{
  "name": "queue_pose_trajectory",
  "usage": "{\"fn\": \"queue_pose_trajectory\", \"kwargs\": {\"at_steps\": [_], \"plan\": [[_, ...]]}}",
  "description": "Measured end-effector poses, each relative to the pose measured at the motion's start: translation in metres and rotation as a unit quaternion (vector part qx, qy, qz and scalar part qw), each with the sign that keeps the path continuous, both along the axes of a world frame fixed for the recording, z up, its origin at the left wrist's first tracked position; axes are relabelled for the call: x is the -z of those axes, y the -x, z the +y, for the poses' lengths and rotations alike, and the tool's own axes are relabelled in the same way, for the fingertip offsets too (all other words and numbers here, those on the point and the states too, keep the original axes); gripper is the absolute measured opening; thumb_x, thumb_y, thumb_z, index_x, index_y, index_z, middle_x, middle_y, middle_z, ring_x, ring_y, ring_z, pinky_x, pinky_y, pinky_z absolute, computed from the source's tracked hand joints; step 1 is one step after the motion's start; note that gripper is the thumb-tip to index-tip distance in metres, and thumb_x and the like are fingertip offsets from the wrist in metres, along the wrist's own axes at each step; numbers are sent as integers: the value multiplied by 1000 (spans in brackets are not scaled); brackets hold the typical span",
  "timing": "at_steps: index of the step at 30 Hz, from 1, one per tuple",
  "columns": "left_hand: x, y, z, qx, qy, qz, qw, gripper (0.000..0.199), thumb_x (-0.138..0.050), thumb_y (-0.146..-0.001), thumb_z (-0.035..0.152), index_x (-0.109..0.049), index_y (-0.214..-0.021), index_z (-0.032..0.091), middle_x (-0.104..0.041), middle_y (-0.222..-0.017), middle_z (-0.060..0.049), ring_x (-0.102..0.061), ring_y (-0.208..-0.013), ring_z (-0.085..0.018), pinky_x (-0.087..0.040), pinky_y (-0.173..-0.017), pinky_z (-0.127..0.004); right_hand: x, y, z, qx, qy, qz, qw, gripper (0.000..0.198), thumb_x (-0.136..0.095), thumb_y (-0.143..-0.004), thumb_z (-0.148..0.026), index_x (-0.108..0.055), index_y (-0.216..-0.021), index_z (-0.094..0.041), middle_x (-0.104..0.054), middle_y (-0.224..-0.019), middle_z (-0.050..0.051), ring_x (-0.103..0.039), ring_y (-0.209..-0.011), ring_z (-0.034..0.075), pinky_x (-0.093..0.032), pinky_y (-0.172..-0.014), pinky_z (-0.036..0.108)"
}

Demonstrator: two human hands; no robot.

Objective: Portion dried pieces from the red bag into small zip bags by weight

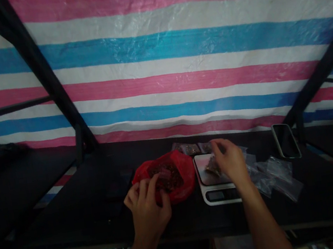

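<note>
A red plastic bag (188,171) stands with its mouth spread, holding many small dark reddish-brown pieces (175,178). My left hand (148,207) rests over its near left rim, thumb and fingers apart. By the index fingertip lies a small pinkish translucent thing (163,174) whose kind I cannot make out. To the right is a white kitchen scale (204,192) with a display at the front. My right hand (231,160) is over the scale's plate, fingers closed on a small clear plastic bag (213,167) with brownish contents; its fingertips are partly hidden.
Small filled bags (192,149) lie in a row behind the scale. Several flat clear zip bags (280,174) are scattered to its right. A phone (286,141) lies at the back right of the black table (73,215). Dark frame bars (48,80) and a striped tarp (172,43) stand behind.
</note>
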State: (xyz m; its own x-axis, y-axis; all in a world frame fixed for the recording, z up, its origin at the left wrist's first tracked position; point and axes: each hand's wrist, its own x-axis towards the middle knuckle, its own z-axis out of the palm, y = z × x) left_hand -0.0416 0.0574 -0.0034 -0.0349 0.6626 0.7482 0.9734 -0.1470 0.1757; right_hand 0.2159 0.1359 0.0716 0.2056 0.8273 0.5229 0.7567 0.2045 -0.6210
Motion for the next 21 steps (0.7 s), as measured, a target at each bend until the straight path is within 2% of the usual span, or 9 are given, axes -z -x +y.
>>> {"fn": "queue_pose_trajectory", "kwargs": {"at_steps": [1,3,6,13,18,21], "plan": [[0,-1,-1,-1,-20,-6,1000,35,-60,-90,17,-68,-124,20,-71,-109,-11,-52,-108,-35,-36,-90,-48,-1,-16,0,44,3,8,999,37,-51,-95,-38,-80,-105,-18,-81,-105,14,-74,-99,30,-52,-92,40],[0,-2,-2,8,-63,-13,998,30,-61,-91,16,-68,-120,21,-69,-108,-10,-52,-107,-34,-35,-90,-49,1,-44,0,106,53,6,993,39,-53,-93,-41,-80,-106,-17,-81,-105,16,-74,-99,32,-52,-91,41],[1,-7,-9,40,-112,-13,993,31,-63,-88,13,-66,-117,24,-66,-108,-10,-54,-105,-32,-37,-90,-50,12,-70,0,132,133,-1,982,36,-57,-90,-40,-81,-103,-17,-82,-100,17,-76,-96,34,-52,-85,41],[12,-26,-33,95,-118,-19,988,42,-63,-82,4,-62,-116,30,-63,-107,-9,-55,-98,-30,-41,-88,-52,40,-66,13,77,166,22,983,29,-61,-90,-36,-84,-93,-19,-82,-91,14,-77,-87,30,-52,-76,37],[22,-23,-42,139,-112,5,984,51,-67,-77,5,-63,-118,36,-64,-101,-5,-55,-95,-29,-45,-86,-51,35,-67,18,11,174,65,983,25,-60,-87,-32,-81,-81,-19,-82,-85,9,-77,-82,26,-54,-77,34],[14,-26,-40,171,-114,-2,979,47,-66,-79,3,-65,-115,33,-63,-100,-5,-56,-95,-27,-47,-86,-48,29,-65,16,-39,170,90,980,26,-60,-85,-35,-81,-83,-20,-83,-88,8,-76,-84,25,-56,-80,34]]}}
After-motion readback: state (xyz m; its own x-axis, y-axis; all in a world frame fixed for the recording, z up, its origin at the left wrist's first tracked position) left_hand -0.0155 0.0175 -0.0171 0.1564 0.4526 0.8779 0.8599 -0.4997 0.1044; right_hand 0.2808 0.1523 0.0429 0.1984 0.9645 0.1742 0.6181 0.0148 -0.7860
